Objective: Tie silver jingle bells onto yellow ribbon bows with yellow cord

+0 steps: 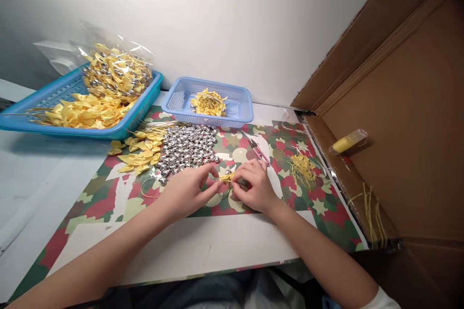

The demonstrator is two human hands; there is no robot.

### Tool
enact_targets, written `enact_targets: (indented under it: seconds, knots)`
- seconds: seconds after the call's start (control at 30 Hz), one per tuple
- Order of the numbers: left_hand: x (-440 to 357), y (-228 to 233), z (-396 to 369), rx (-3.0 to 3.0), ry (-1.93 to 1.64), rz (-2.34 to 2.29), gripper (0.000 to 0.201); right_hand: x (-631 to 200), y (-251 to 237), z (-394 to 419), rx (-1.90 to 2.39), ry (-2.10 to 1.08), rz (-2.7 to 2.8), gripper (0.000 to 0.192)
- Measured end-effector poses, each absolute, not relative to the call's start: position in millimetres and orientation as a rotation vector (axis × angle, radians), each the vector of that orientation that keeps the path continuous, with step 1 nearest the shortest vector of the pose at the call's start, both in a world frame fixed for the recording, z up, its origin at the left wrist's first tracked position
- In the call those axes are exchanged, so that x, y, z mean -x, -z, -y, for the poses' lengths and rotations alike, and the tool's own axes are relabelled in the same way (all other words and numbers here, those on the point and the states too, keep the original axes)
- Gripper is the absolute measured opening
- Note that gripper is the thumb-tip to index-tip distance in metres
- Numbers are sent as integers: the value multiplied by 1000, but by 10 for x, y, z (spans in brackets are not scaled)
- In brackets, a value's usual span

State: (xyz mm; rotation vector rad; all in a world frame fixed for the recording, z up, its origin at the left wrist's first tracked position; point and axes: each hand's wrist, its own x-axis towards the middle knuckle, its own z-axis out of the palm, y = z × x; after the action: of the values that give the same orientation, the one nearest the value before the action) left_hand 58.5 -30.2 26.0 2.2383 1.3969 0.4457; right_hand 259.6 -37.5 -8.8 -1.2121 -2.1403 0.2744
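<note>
head view, from the left edge inward: a large teal basket point(54, 101) sits at the far left of the table, heaped with yellow ribbon bows and a clear bag point(116, 70) of more bows, its near rim just beside the camouflage mat point(108, 198). loose yellow bows point(139, 154) lie on the mat's upper left, touching a spread pile of silver bells point(188, 147). behind the bells stands a small blue basket point(232, 106) holding yellow thread pieces, close to the wall.

at the middle of the mat the left hand point(186, 190) and the right hand point(255, 186) meet, fingertips pressed toward each other, both pinching a small yellow bow with a bell point(227, 175) between them, just above the mat and just beside the near edge of the bell pile. pink-handled snips point(257, 150) lie just behind the right hand. a tuft of yellow thread point(302, 168) lies further right on the mat, well apart from the hands.

bare white table point(203, 246) lies open in front of the hands to the near edge. a cardboard box point(406, 120) closes off the right side, with a yellow spool point(347, 142) and thread strands on its flap.
</note>
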Motion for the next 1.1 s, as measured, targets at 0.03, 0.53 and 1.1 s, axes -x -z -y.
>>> enact_targets:
  seconds: [0.03,0.53,1.1]
  knots:
    - [-591,-256,314,-2240,-438,-1401,24,-2599,98,378,1206,-257,2150,12]
    - [-594,-131,378,-2226,-613,-1277,28,-2624,190,365,1124,-35,2302,14]
    - [-613,-24,423,-2301,-719,-1232,22,-2569,166,377,1260,-12,2169,11]
